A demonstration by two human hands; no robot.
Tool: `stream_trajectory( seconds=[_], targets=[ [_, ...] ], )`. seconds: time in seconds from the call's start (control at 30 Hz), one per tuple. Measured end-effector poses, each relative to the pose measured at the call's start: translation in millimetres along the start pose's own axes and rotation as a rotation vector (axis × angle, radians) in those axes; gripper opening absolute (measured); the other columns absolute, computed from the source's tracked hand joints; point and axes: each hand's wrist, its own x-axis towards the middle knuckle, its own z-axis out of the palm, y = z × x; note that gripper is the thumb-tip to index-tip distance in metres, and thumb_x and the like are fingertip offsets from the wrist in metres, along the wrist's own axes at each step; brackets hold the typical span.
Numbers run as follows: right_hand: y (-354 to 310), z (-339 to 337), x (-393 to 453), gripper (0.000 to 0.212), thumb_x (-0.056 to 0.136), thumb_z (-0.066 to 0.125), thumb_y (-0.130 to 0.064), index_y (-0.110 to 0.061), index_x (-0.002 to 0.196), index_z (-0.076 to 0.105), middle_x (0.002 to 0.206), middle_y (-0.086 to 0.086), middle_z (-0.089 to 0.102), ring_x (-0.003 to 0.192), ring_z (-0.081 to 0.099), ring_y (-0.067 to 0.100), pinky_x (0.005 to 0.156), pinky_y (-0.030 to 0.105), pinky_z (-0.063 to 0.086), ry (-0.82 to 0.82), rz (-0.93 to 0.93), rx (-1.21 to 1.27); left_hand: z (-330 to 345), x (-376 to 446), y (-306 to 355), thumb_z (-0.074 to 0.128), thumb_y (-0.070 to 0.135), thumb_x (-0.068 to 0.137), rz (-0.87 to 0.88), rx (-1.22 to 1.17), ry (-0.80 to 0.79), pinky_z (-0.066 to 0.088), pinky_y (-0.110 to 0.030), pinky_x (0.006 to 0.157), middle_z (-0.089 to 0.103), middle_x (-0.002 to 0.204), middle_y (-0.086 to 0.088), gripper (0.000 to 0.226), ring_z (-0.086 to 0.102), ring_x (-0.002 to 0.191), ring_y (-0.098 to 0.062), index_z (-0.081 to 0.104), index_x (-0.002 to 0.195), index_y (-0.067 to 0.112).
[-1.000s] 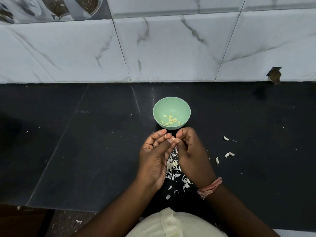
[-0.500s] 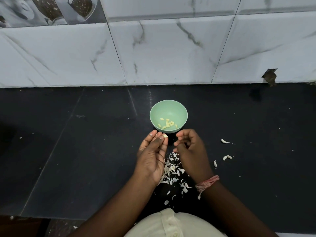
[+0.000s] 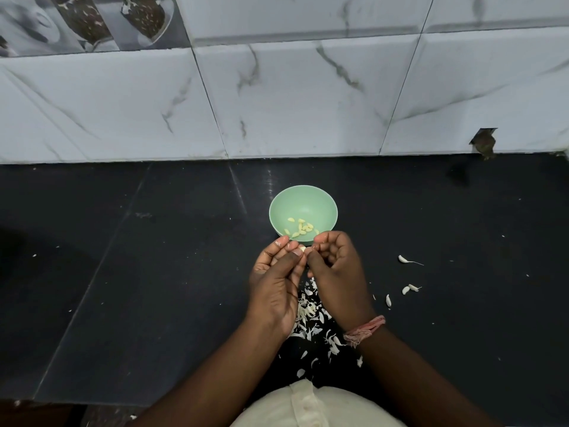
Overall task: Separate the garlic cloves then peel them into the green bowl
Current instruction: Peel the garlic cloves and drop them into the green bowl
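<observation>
A small green bowl stands on the black counter and holds several peeled garlic cloves. Just in front of it, my left hand pinches a pale garlic clove between thumb and fingertips. My right hand is close against it, fingers curled, thumb and fingertips at the same clove. A heap of white garlic skins lies on the counter under and behind both hands. Several unpeeled cloves lie to the right of my right hand.
The black counter meets a marble-tiled wall at the back. Its front edge runs near the bottom left. A single clove with a long tail lies apart to the right. Small skin flecks dot the counter.
The two hands parted briefly, then came together again on the clove just in front of the bowl. The camera view shifted slightly.
</observation>
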Motion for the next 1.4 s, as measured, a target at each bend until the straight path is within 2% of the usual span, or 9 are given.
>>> stream_trajectory(
  seconds=[0.17, 0.37, 0.67, 0.8, 0.97, 1.07, 1.17, 1.27, 1.4],
  targets=[
    [0, 1, 1, 0.016, 0.093, 0.056, 0.008, -0.001, 0.107, 0.055, 0.087, 0.003, 0.061, 0.07, 0.057, -0.002, 0.067, 0.013, 0.048, -0.026, -0.052, -0.078, -1, 3, -4, 0.062, -0.017, 0.087, 0.022, 0.025, 0.001, 0.062, -0.028, 0.079, 0.072, 0.099, -0.015, 0.033, 0.071, 0.092, -0.022, 0.064, 0.116, -0.001],
    [5, 6, -1, 0.016, 0.098, 0.053, -0.001, -0.015, 0.106, 0.054, 0.091, -0.003, 0.064, 0.079, 0.062, 0.003, 0.073, 0.019, 0.051, 0.001, -0.115, -0.18, 2, 15, -9, 0.064, -0.016, 0.087, 0.002, -0.002, 0.071, 0.058, -0.035, 0.09, 0.071, 0.102, -0.017, 0.032, 0.069, 0.098, -0.026, 0.064, 0.114, 0.0],
    [14, -9, 5, 0.023, 0.094, 0.052, 0.002, -0.019, 0.1, 0.057, 0.082, -0.002, 0.058, 0.058, 0.05, 0.0, 0.06, 0.027, 0.044, 0.164, 0.013, -0.183, 15, 59, -10, 0.067, -0.022, 0.08, 0.147, 0.107, 0.269, 0.061, -0.025, 0.078, 0.069, 0.097, -0.013, 0.038, 0.069, 0.095, -0.022, 0.063, 0.11, 0.001],
    [18, -15, 4, 0.026, 0.091, 0.055, 0.003, -0.022, 0.097, 0.06, 0.091, 0.004, 0.066, 0.079, 0.066, 0.026, 0.072, 0.036, 0.056, 0.17, 0.037, -0.179, 17, 59, -9, 0.066, -0.021, 0.083, 0.162, 0.163, 0.302, 0.06, -0.026, 0.081, 0.07, 0.096, -0.012, 0.036, 0.07, 0.1, -0.025, 0.063, 0.111, 0.0],
    [20, -18, -9, 0.031, 0.089, 0.046, 0.013, -0.012, 0.091, 0.066, 0.09, 0.003, 0.069, 0.086, 0.07, 0.02, 0.067, 0.018, 0.055, 0.115, -0.003, -0.225, 9, 28, -4, 0.047, -0.016, 0.096, 0.075, 0.179, 0.218, 0.058, -0.033, 0.092, 0.07, 0.113, -0.02, 0.03, 0.07, 0.108, -0.028, 0.061, 0.119, -0.003],
    [32, -16, -24, 0.033, 0.092, 0.047, -0.002, -0.012, 0.113, 0.071, 0.116, -0.003, 0.072, 0.11, 0.065, 0.005, 0.095, 0.017, 0.05, 0.02, -0.275, -0.462, -6, -1, -9, 0.04, 0.001, 0.103, -0.075, 0.212, 0.141, 0.059, -0.033, 0.084, 0.072, 0.109, -0.017, 0.027, 0.072, 0.1, -0.025, 0.063, 0.117, 0.001],
    [54, -13, -39, 0.048, 0.103, 0.037, -0.022, -0.011, 0.145, 0.055, 0.153, -0.001, 0.051, 0.144, 0.04, 0.005, 0.121, 0.024, 0.029, -0.256, -0.373, -0.618, -13, -20, -8, 0.04, 0.036, 0.106, -0.255, 0.242, 0.061, 0.058, -0.033, 0.082, 0.071, 0.109, -0.018, 0.043, 0.07, 0.099, -0.026, 0.066, 0.116, 0.003],
    [64, -14, -48, 0.064, 0.103, 0.019, -0.045, -0.019, 0.159, 0.035, 0.165, -0.005, 0.031, 0.155, 0.02, 0.009, 0.127, 0.037, 0.016, -0.319, -0.305, -0.867, -20, -28, -5, 0.035, 0.05, 0.106, -0.299, 0.268, 0.008, 0.053, -0.04, 0.093, 0.069, 0.124, -0.019, 0.06, 0.067, 0.116, -0.032, 0.06, 0.127, 0.0],
    [57, -18, -44, 0.066, 0.102, 0.022, -0.045, -0.007, 0.154, 0.038, 0.157, 0.013, 0.044, 0.149, 0.036, 0.028, 0.122, 0.038, 0.028, -0.128, -0.091, -0.779, -25, -29, -5, 0.037, 0.05, 0.106, -0.213, 0.308, 0.073, 0.054, -0.042, 0.092, 0.067, 0.13, -0.015, 0.057, 0.067, 0.116, -0.03, 0.059, 0.133, 0.005]
  ],
)
